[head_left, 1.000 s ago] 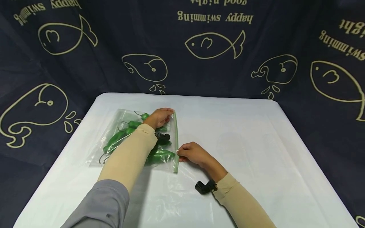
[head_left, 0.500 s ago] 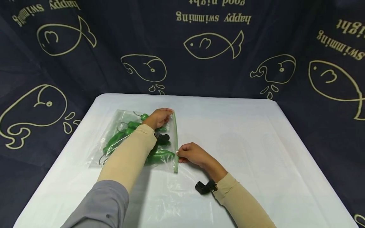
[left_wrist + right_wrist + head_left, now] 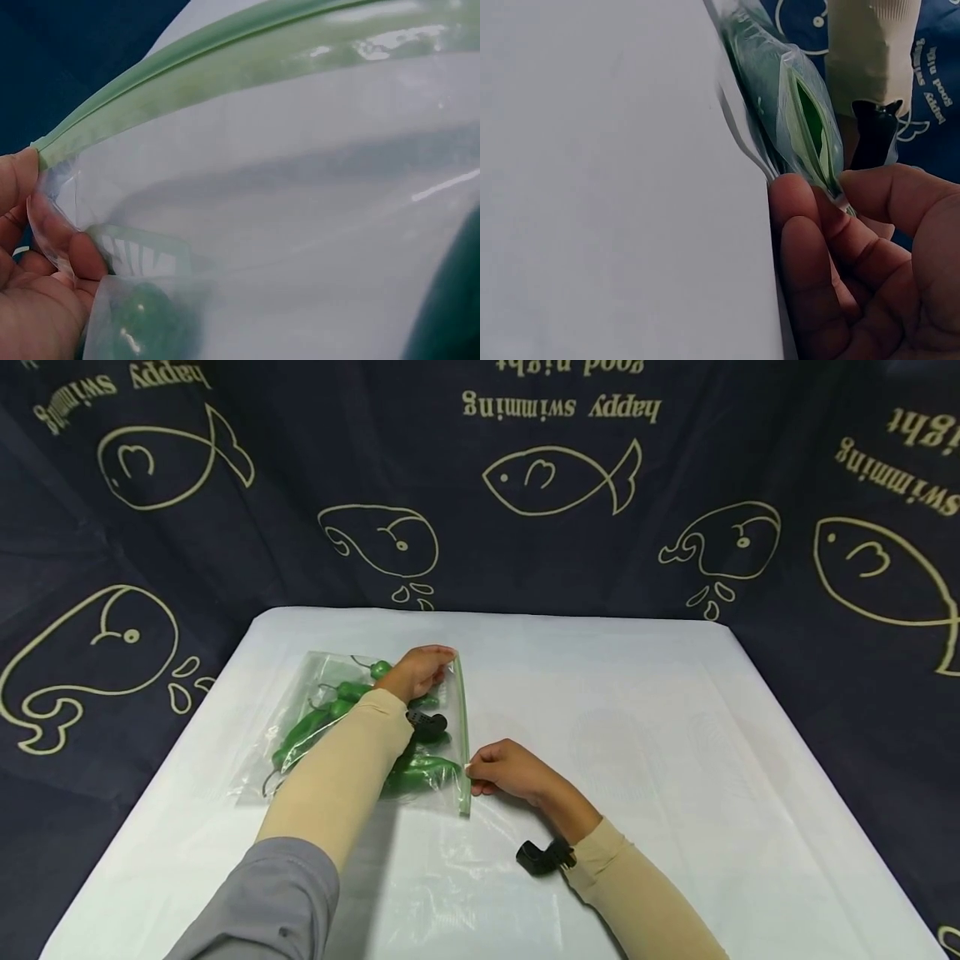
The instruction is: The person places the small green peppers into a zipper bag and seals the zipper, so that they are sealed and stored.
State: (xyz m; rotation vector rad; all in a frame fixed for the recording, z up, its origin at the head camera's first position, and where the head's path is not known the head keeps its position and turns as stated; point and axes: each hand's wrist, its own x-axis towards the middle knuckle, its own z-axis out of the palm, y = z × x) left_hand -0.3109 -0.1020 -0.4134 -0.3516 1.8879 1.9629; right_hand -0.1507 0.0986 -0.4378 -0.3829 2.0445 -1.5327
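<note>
A clear zip bag (image 3: 303,681) lies on the white table with several long green peppers (image 3: 302,735) inside. Its green zip strip (image 3: 462,718) runs along the right side. At the far end of the strip, my left hand (image 3: 422,671) pinches the bag's corner; the left wrist view shows the thumb right at the strip's end. My right hand (image 3: 512,770) pinches a small white slider (image 3: 842,201) on the strip, nearer the front. Beyond these fingers, the right wrist view shows the bag's mouth (image 3: 810,124) gaping. My left forearm hides part of the peppers.
The white table (image 3: 615,718) extends to the right of the bag. A dark blue cloth (image 3: 570,560) with fish and whale drawings hangs behind and around it. Black wrist cameras sit on both wrists, the right one (image 3: 543,856) close over the table.
My right hand has shifted slightly toward the front along the strip, with the white slider pinched. The left hand holds its place at the far corner.
</note>
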